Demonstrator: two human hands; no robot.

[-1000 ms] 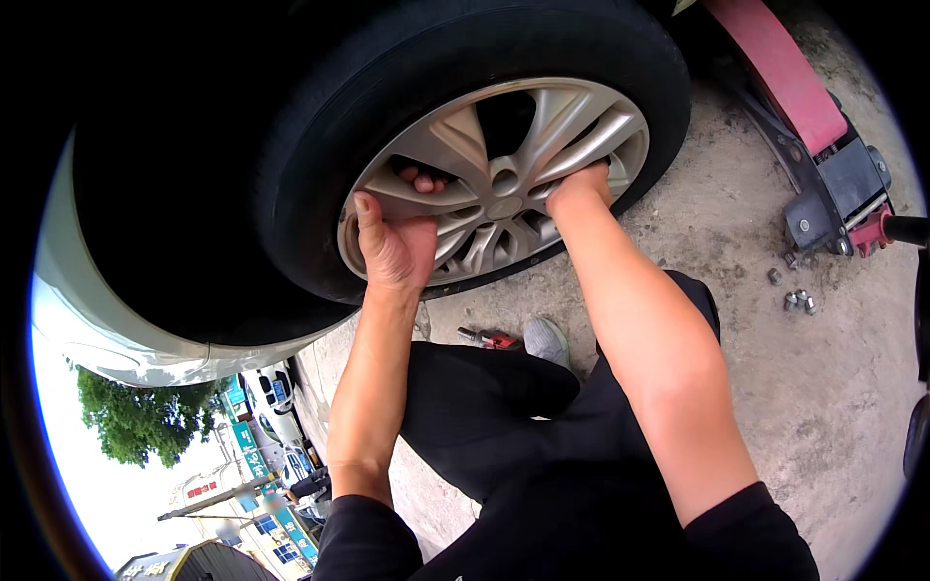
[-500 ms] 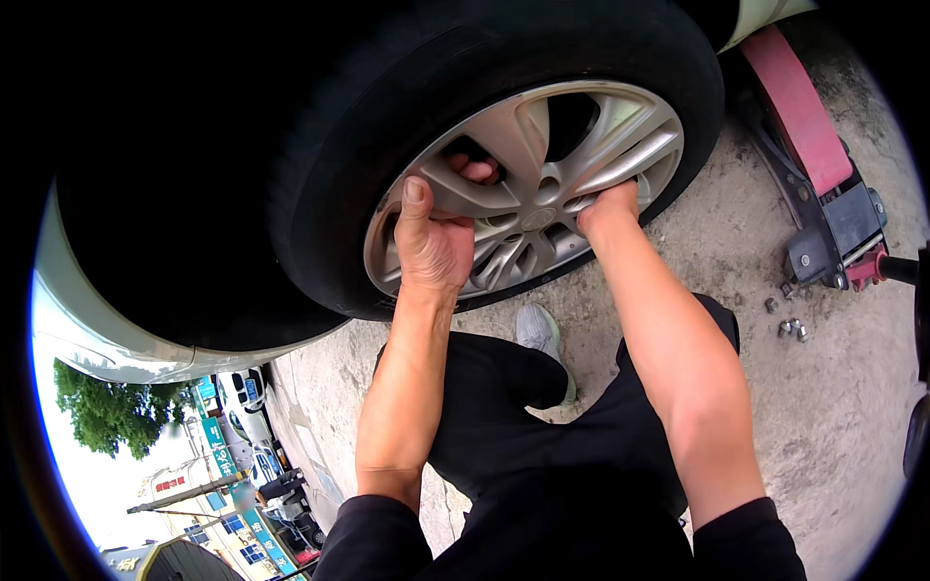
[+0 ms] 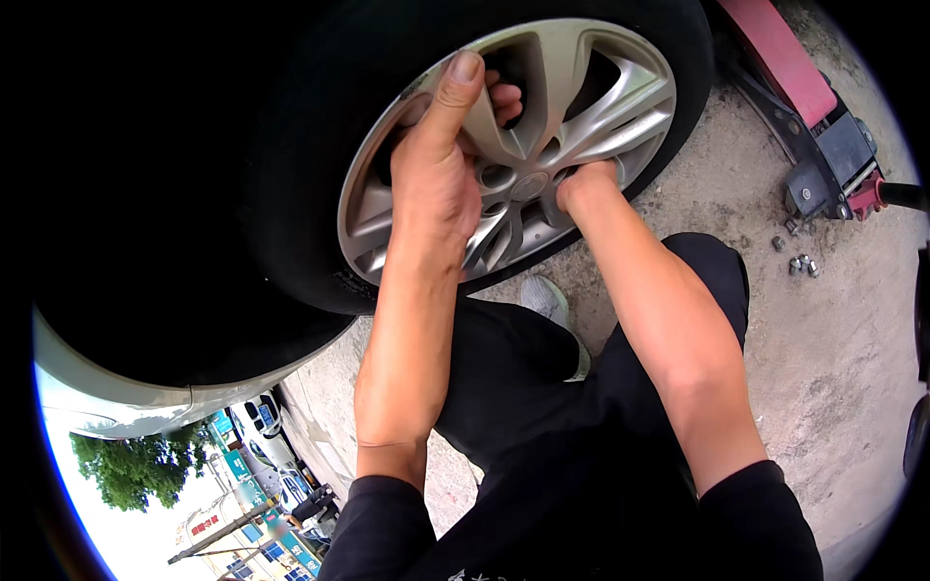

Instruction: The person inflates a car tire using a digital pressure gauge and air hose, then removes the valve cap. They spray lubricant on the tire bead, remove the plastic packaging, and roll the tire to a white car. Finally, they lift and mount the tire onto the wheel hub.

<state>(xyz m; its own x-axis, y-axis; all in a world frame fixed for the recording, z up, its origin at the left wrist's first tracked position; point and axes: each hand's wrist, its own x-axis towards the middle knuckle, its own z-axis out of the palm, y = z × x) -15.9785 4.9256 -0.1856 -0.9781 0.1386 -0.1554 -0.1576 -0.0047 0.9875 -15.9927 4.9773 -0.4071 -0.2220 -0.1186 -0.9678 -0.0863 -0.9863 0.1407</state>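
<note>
A car wheel with a silver multi-spoke rim (image 3: pixel 620 136) and a black tyre (image 3: pixel 694 92) faces me under the car's wheel arch. My left hand (image 3: pixel 436 165) is closed round a spoke at the rim's upper left. Its thumb lies along the front, and fingertips show through the gap behind. Right of the hub, my right hand (image 3: pixel 589 186) reaches into another gap between spokes, against the wheel. The rim hides its fingers.
A red and black floor jack (image 3: pixel 790 58) stands at the right, with a dark handle. Several loose lug nuts (image 3: pixel 804 264) lie on the concrete floor (image 3: pixel 823 387) near it. A pale car body panel (image 3: pixel 126 402) curves at the left. Parked cars (image 3: pixel 266 431) stand farther off.
The wheel has turned clockwise, and my left hand has moved up and right with its spoke. My right hand has shifted slightly down round the hub. The view has moved too.
</note>
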